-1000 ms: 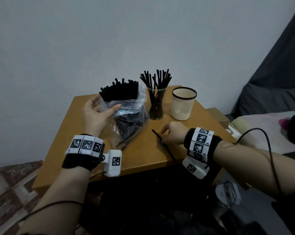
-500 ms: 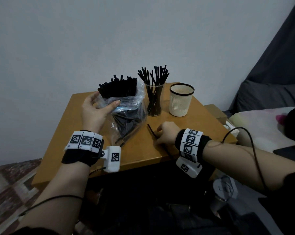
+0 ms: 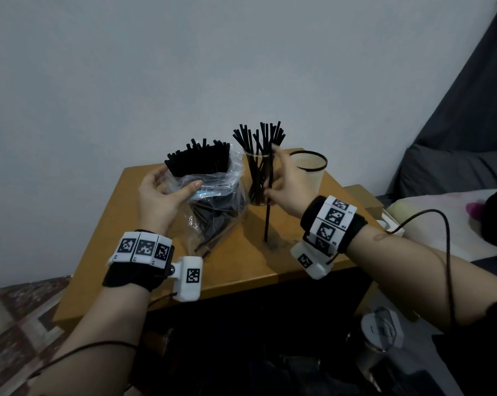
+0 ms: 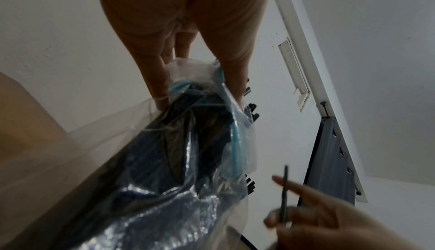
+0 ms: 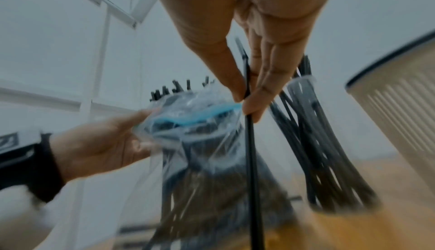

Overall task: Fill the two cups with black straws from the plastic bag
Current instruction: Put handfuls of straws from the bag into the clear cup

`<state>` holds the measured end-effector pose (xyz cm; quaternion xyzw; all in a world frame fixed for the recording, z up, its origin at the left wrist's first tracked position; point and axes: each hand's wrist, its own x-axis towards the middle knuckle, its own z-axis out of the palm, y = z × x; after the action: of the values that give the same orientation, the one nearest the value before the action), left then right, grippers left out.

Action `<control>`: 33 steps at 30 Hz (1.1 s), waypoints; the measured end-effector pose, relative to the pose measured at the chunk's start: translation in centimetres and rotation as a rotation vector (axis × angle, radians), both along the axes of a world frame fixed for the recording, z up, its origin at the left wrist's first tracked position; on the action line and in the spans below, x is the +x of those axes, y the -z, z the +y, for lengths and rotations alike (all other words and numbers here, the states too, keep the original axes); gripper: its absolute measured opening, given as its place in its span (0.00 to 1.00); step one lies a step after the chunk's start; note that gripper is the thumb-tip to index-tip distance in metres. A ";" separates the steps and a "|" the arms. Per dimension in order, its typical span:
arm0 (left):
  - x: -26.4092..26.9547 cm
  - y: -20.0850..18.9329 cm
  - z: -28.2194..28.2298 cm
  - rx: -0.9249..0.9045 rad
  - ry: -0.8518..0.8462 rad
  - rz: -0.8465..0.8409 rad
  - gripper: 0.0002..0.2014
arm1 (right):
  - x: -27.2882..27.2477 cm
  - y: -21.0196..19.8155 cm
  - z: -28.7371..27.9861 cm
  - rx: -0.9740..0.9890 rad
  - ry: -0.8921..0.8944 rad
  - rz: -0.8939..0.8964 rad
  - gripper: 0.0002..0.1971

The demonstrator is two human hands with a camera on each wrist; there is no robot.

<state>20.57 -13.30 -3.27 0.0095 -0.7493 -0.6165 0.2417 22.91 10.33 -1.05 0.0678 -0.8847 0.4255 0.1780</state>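
We see a clear plastic bag (image 3: 213,192) stuffed with black straws (image 3: 198,161), a clear cup (image 3: 258,178) full of straws, a ribbed cup (image 3: 310,172) beside it

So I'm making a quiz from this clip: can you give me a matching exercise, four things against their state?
1. clear glass cup
2. cream ribbed cup with black rim
3. clear plastic bag
4. single black straw

a. pinched upright by the right hand
b. no straws showing above its rim
c. standing full of straws
d. gripped at its mouth by the left hand

Pairs: 1-c, 2-b, 3-d, 4-a
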 end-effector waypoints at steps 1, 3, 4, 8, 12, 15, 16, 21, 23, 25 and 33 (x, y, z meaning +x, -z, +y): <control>0.0 0.0 0.1 0.002 0.005 0.000 0.39 | -0.3 -0.9 0.0 -0.024 0.016 0.059 0.38; 0.0 0.0 0.2 0.012 0.015 -0.002 0.39 | -0.9 -2.6 0.1 -0.089 0.029 0.165 0.30; 0.0 0.0 0.2 0.014 0.016 -0.001 0.39 | -1.2 -3.6 0.2 -0.126 0.033 0.223 0.27; 0.1 -0.1 0.1 0.009 0.023 -0.012 0.40 | -2.8 -7.4 0.5 -0.168 0.073 0.475 0.21; 0.0 -0.3 0.1 0.014 0.030 -0.025 0.40 | -5.9 -9.9 0.8 -0.076 0.108 0.519 0.21; -0.1 -0.4 0.3 0.013 0.032 -0.024 0.40 | -7.6 -10.1 1.0 -0.027 0.113 0.419 0.18; -0.1 -0.4 0.3 0.016 0.031 -0.020 0.40 | -7.9 -9.9 0.9 -0.007 0.116 0.386 0.18; 0.0 -0.4 0.4 0.012 0.030 -0.018 0.39 | -9.0 -8.1 0.6 0.054 0.097 0.341 0.36; 0.1 -0.5 0.3 0.014 0.027 -0.023 0.40 | -9.4 -7.4 0.5 0.104 0.081 0.327 0.38; 0.1 -0.5 0.3 0.019 0.027 -0.024 0.40 | -9.7 -6.8 0.6 0.160 0.084 0.291 0.37; 0.6 -0.3 -0.2 0.065 0.043 -0.047 0.38 | -10.1 -4.5 1.4 0.342 0.170 0.212 0.13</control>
<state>21.21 -13.50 -2.93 0.0157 -0.7344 -0.6451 0.2103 12.77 11.76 3.44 0.0666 -0.9228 0.2434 0.2912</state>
